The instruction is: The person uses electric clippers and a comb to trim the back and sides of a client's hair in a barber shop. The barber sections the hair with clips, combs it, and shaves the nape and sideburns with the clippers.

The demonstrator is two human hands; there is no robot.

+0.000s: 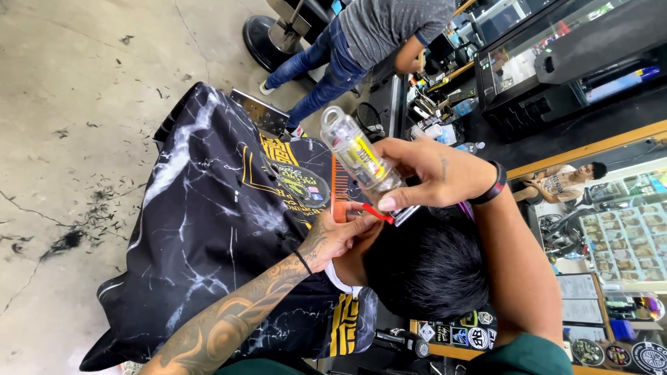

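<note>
My right hand (434, 173) grips a clear-bodied hair clipper (361, 158) with yellow insides and a red lever, its blade at the side of a seated person's dark-haired head (427, 267). My tattooed left hand (337, 236) holds an orange comb (340, 194) against the hair just beside the clipper blade. A black wristband sits on my right wrist. The seated person wears a black marble-patterned cape (208, 229) with a yellow emblem.
Another person in a grey shirt and jeans (361, 35) stands by a counter (431, 104) crowded with bottles and tools. A mirror (611, 208) and posters are at the right. Hair clippings (83, 222) lie on the concrete floor. A chair base (267, 35) stands at the top.
</note>
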